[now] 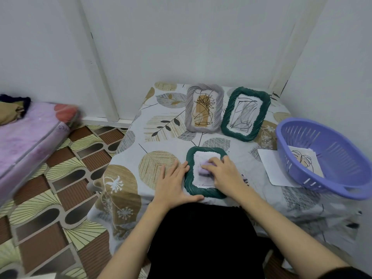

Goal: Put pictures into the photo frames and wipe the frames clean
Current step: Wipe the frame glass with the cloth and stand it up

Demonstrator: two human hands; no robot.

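Observation:
A dark green photo frame [190,174] lies flat at the table's near edge with a pale picture inside. My right hand [223,174] presses a small lilac cloth [204,168] onto its glass. My left hand [173,184] lies flat beside it, fingertips and thumb against the frame's left and lower rim. Behind, a grey frame [204,109] and a second green frame [244,113] stand upright, each with a scribbled drawing.
A purple plastic basket [324,156] sits at the table's right, with a drawing inside and a white sheet [271,168] under its edge. The leaf-patterned tablecloth [159,125] covers the table. A pink mattress [26,137] lies left on the patterned floor.

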